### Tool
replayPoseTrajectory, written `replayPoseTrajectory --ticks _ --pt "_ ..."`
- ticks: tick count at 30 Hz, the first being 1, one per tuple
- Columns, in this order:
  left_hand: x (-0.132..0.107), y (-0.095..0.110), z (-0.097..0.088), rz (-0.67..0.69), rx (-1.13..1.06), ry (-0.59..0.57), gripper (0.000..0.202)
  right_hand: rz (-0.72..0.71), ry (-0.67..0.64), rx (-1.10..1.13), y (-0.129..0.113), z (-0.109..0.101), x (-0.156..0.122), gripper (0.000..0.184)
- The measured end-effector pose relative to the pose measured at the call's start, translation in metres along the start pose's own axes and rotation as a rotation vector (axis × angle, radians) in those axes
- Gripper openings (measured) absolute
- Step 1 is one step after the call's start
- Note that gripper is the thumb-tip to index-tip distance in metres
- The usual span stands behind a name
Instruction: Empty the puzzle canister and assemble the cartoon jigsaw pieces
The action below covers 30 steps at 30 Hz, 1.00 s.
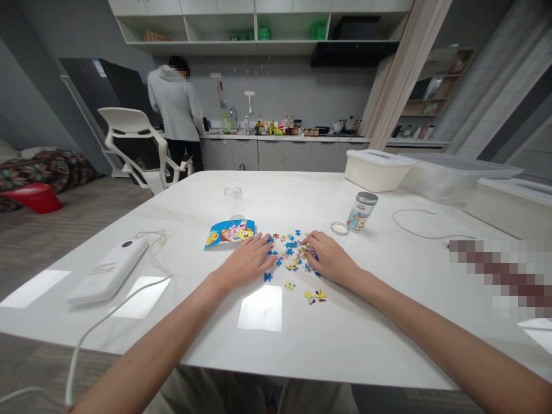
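Loose jigsaw pieces (pixel 291 245), mostly blue and yellow, lie scattered on the white table between my two hands. My left hand (pixel 246 261) rests flat at the left side of the pile, fingers stretched out beside the picture card. That blue card (pixel 230 233) shows cartoon figures and curves up a little. At the pile's right edge, my right hand (pixel 330 256) has its fingers apart and slightly bent, with the tips touching pieces. Nearer to me are a yellow piece (pixel 290 285) and a few yellow-brown pieces (pixel 315 296). Fingers hide part of the pile.
Behind my right hand stand a printed can (pixel 362 211) and a round lid (pixel 339 228). A clear cup (pixel 234 201) is beyond the card. A white power bank (pixel 110 270) with cables lies left. Plastic boxes (pixel 378 171) line the right; a person (pixel 176 106) stands at the counter.
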<state>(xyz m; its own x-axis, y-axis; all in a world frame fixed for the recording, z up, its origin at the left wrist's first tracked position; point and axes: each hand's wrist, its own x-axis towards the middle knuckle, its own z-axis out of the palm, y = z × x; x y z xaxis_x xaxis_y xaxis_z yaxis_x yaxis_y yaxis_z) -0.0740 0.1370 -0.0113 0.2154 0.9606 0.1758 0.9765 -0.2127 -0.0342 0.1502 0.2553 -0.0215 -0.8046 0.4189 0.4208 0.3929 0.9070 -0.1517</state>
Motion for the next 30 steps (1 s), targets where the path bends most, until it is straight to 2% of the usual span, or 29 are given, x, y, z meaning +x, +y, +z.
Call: replayPoseTrajectory --ticks 4,11,17,19,24,30 --pt "-0.002 0.003 -0.004 0.021 -0.024 0.031 0.043 -0.018 -0.034 0.092 0.004 0.002 0.001 0.015" --pt "-0.003 0.011 -0.010 0.107 -0.049 0.128 0.032 0.064 -0.067 0.202 0.013 0.001 0.007 0.008" --pt "-0.003 0.019 -0.010 0.164 -0.066 0.130 0.025 0.052 -0.064 0.149 0.016 0.003 0.006 0.016" --pt "-0.003 0.020 -0.011 0.175 -0.071 0.128 0.025 0.048 -0.075 0.138 0.017 0.002 0.006 0.013" --pt "-0.004 0.018 -0.013 0.122 -0.036 0.123 0.028 0.061 -0.103 0.128 0.018 -0.003 0.007 0.005" --pt "-0.005 0.003 -0.018 0.003 0.046 0.166 0.034 0.038 -0.084 0.156 0.018 -0.007 0.003 0.007"
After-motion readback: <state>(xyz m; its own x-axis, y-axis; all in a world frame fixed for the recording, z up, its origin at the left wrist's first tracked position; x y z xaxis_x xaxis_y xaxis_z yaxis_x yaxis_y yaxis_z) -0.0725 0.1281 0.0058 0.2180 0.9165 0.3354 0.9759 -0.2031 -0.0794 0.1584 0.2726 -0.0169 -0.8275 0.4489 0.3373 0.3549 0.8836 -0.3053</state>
